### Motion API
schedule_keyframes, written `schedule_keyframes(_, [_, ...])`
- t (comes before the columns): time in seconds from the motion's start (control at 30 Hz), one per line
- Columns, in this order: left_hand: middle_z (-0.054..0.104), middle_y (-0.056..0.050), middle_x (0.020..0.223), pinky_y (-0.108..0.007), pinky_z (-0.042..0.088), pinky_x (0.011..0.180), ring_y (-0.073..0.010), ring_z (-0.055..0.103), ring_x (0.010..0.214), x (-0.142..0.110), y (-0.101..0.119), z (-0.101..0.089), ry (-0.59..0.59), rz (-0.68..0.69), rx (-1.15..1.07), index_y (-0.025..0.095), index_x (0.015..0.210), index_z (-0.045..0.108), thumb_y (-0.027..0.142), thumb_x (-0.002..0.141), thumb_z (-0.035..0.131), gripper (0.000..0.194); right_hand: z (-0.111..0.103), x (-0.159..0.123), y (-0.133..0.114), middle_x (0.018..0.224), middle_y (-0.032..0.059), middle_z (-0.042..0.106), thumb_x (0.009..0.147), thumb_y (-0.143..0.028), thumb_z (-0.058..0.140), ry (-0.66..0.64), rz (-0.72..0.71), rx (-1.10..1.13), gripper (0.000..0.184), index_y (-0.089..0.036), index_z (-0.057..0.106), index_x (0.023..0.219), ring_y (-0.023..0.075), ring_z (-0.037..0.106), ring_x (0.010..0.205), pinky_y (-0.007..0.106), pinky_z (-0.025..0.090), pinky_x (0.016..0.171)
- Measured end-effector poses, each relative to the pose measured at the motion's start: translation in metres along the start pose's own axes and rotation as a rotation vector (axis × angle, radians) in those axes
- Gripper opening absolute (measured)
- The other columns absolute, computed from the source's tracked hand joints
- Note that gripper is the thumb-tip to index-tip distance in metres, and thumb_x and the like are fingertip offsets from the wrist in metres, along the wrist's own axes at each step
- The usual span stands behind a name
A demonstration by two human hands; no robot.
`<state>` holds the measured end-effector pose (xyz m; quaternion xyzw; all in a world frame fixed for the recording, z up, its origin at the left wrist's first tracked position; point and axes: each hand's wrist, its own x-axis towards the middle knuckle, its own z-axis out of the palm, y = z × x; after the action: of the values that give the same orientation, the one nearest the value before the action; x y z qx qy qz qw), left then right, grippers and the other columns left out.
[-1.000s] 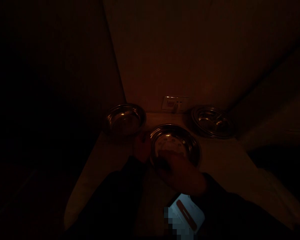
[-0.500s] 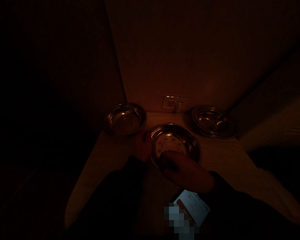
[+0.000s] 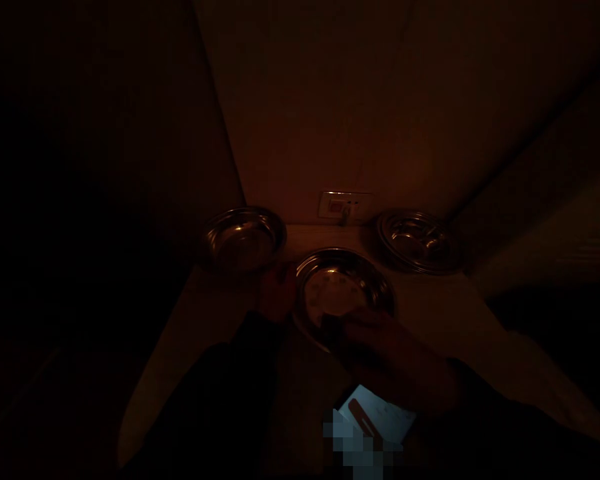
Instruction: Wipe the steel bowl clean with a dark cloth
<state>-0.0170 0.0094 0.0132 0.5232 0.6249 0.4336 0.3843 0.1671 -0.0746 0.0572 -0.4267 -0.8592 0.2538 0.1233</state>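
Shrouding the left hand (image 3: pixel 277 293) and right hand (image 3: pixel 380 340), darkness hides fingers' spread and grip.

So the tabletop (image 3: pixel 455 320) has a bowl (image 3: pixel 244 241) at the far left, a stack of plates (image 3: pixel 420 243) at the far right, and another bowl (image 3: pixel 333 293) nearer, between them. Phone's (image 3: pixel 380 420) at the near side, wall socket's (image 3: pixel 343 205) behind everything.

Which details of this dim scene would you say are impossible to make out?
Head view:
- Right hand: fingertips and anything in them, lost in darkness.
- Left hand: its grip, too dark.
- Middle bowl: near side, partly behind the right hand.
- Lit screen: text too small, part pixelated.
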Motion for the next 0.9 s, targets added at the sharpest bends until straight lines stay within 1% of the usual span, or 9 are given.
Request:
schedule_keyframes(0.1, [0.072,-0.008,0.086,-0.029,0.047,0.075,-0.0204,0.064,0.083,0.000,0.001,0.000,-0.005,-0.015,-0.005,0.012,0.085,0.070,0.028,0.081,0.047,0.028,-0.011,-0.018,0.017,0.106,0.0070,0.060,0.081,-0.010,0.052,0.037,-0.137,-0.056,0.021,-0.022,0.062,0.095,0.0198,0.054,0.100,0.033,0.042,0.084])
schedule_keyframes(0.17, [0.071,-0.008,0.086,-0.030,0.047,0.075,-0.0206,0.064,0.082,0.001,0.001,0.001,-0.004,-0.021,-0.010,0.011,0.085,0.070,0.028,0.081,0.046,0.029,-0.011,-0.021,0.020,0.109,0.0077,0.060,0.082,-0.011,0.053,0.057,-0.174,-0.091,0.022,-0.022,0.063,0.098,0.0201,0.054,0.102,0.034,0.042,0.085])
schedule_keyframes(0.3, [0.071,-0.008,0.084,-0.031,0.047,0.076,-0.0213,0.063,0.081,0.003,-0.004,0.004,0.005,-0.038,-0.026,0.012,0.083,0.069,0.033,0.080,0.046,0.031,0.005,-0.011,0.011,0.107,0.0077,0.063,0.084,-0.013,0.051,0.082,-0.212,-0.173,0.023,-0.021,0.061,0.103,0.0206,0.055,0.102,0.036,0.043,0.086])
schedule_keyframes(0.43, [0.070,-0.007,0.084,-0.031,0.047,0.076,-0.0207,0.062,0.083,0.004,-0.009,0.004,-0.030,-0.057,-0.107,0.013,0.085,0.069,0.035,0.078,0.048,0.031,0.022,-0.008,0.010,0.112,0.0079,0.065,0.083,-0.014,0.052,0.196,-0.295,-0.260,0.024,-0.019,0.059,0.105,0.0208,0.056,0.102,0.036,0.044,0.084])
schedule_keyframes(0.57, [0.069,-0.006,0.081,-0.030,0.046,0.076,-0.0195,0.062,0.082,0.004,-0.006,0.003,-0.065,-0.076,-0.143,0.015,0.079,0.068,0.033,0.080,0.043,0.031,0.029,-0.013,0.017,0.110,0.0095,0.066,0.083,-0.017,0.054,0.307,-0.341,-0.324,0.024,-0.019,0.059,0.106,0.0220,0.057,0.102,0.038,0.045,0.082])
schedule_keyframes(0.63, [0.069,-0.006,0.081,-0.029,0.046,0.077,-0.0186,0.062,0.082,0.002,-0.003,0.002,-0.058,-0.095,-0.138,0.015,0.077,0.068,0.030,0.081,0.040,0.031,0.030,-0.013,0.018,0.108,0.0096,0.066,0.083,-0.018,0.054,0.356,-0.346,-0.331,0.023,-0.019,0.058,0.106,0.0225,0.058,0.100,0.038,0.045,0.081])
schedule_keyframes(0.73, [0.069,-0.006,0.086,-0.030,0.046,0.079,-0.0194,0.062,0.085,-0.003,0.000,0.004,-0.071,-0.079,-0.133,0.014,0.081,0.068,0.029,0.083,0.038,0.033,0.032,-0.006,0.016,0.106,0.0097,0.067,0.084,-0.017,0.055,0.411,-0.313,-0.318,0.022,-0.018,0.058,0.105,0.0224,0.058,0.097,0.037,0.046,0.079])
schedule_keyframes(0.83, [0.069,-0.008,0.100,-0.032,0.045,0.086,-0.0208,0.061,0.095,-0.010,0.000,0.009,-0.096,-0.066,-0.135,0.015,0.098,0.066,0.034,0.086,0.039,0.035,0.032,0.007,0.013,0.106,0.0102,0.065,0.085,-0.016,0.053,0.434,-0.218,-0.279,0.022,-0.019,0.059,0.107,0.0223,0.058,0.098,0.037,0.046,0.080])
schedule_keyframes(0.9, [0.066,-0.009,0.111,-0.034,0.042,0.093,-0.0217,0.060,0.103,-0.013,0.000,0.013,-0.087,-0.050,-0.112,0.015,0.110,0.062,0.034,0.088,0.040,0.036,0.032,0.016,0.011,0.106,0.0106,0.065,0.086,-0.016,0.052,0.430,-0.163,-0.256,0.023,-0.019,0.059,0.107,0.0224,0.057,0.098,0.038,0.046,0.081])
